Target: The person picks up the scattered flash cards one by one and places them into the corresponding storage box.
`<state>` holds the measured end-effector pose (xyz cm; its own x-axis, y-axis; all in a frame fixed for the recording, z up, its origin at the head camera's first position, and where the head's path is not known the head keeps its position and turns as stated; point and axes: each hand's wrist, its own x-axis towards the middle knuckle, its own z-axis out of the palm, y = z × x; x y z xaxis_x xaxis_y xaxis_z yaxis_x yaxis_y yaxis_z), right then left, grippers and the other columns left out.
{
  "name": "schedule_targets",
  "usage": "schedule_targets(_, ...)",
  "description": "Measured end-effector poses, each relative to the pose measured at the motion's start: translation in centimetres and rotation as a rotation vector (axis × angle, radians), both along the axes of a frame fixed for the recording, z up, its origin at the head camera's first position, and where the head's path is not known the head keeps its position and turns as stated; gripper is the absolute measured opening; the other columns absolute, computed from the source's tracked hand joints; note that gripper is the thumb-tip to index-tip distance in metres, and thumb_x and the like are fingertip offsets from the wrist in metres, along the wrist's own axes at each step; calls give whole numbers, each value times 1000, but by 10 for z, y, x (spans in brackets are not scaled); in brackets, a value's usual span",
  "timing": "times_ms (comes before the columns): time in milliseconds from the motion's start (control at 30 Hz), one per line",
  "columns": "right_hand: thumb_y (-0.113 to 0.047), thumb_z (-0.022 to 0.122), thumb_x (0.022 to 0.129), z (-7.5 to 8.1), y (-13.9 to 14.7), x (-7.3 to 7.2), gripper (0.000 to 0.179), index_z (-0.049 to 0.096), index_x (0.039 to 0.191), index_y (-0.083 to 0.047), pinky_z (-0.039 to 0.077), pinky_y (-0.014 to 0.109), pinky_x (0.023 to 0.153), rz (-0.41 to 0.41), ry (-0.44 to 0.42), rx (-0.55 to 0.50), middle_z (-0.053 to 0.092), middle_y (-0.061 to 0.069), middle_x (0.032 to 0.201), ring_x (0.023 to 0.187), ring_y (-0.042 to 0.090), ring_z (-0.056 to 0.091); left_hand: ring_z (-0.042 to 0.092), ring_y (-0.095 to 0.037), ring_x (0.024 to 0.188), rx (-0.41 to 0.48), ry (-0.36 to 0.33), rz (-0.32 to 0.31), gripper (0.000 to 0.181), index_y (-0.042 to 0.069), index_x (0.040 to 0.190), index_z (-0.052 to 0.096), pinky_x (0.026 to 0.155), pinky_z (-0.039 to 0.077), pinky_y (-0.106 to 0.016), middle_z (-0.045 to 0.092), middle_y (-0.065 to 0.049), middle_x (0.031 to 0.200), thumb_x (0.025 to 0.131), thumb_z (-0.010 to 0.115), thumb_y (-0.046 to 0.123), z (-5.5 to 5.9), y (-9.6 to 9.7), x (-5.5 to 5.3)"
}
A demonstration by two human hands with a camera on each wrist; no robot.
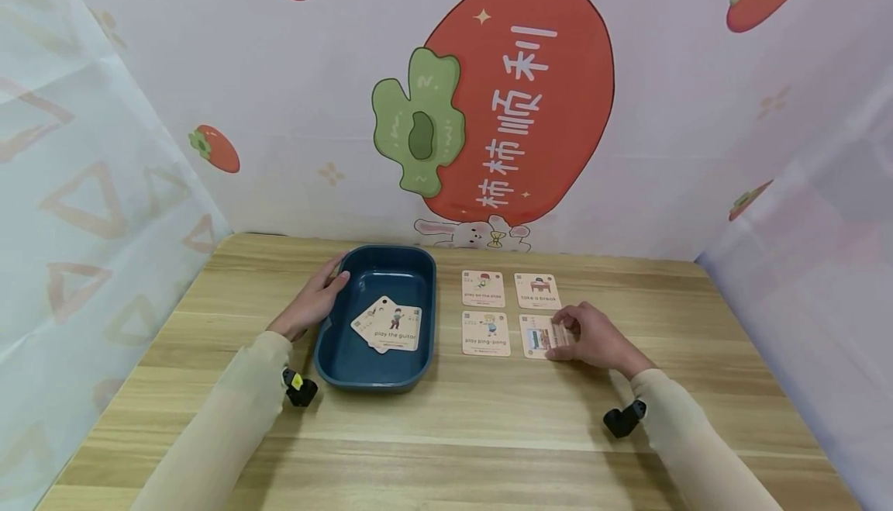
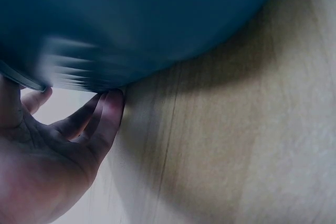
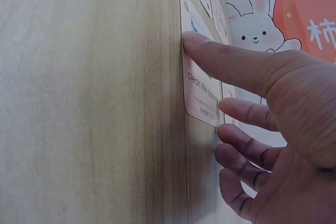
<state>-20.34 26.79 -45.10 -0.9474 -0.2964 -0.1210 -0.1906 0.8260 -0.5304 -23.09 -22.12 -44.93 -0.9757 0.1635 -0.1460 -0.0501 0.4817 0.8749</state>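
My left hand [image 1: 314, 302] grips the left side of a dark blue plastic tray [image 1: 380, 278], thumb at the rim and fingers against the outer wall. In the tray lie overlapping picture cards, the top one a "play the guitar" card [image 1: 396, 329]. My right hand [image 1: 593, 336] holds a "clean the class..." card [image 3: 202, 85] by its edges between thumb and fingers. That card lies turned sideways at or just above the table, its lettering partly covered in the head view. Beside it are a "play ping-pong" card [image 1: 486, 333], a "take a break" card [image 1: 537, 291] and a "play on the slide" card [image 1: 483, 289].
The wood-grain table [image 1: 446, 449] runs back to a wall sheet [image 1: 314, 92] printed with persimmons and a rabbit. Further sheets hang along both sides. Black wrist cameras sit on the left sleeve [image 1: 237, 395] and the right sleeve [image 1: 684, 418].
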Motion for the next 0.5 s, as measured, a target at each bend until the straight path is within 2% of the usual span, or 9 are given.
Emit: schedule_targets(500, -37, 94, 72, 4, 3, 3, 75, 63, 128, 2, 43, 40, 82, -19, -24, 41, 54, 13, 105, 93, 27, 49, 22, -50, 148, -4, -5, 4, 62, 20, 165, 11, 112, 24, -70, 15, -20, 167, 111, 33, 42, -3, -2, -2)
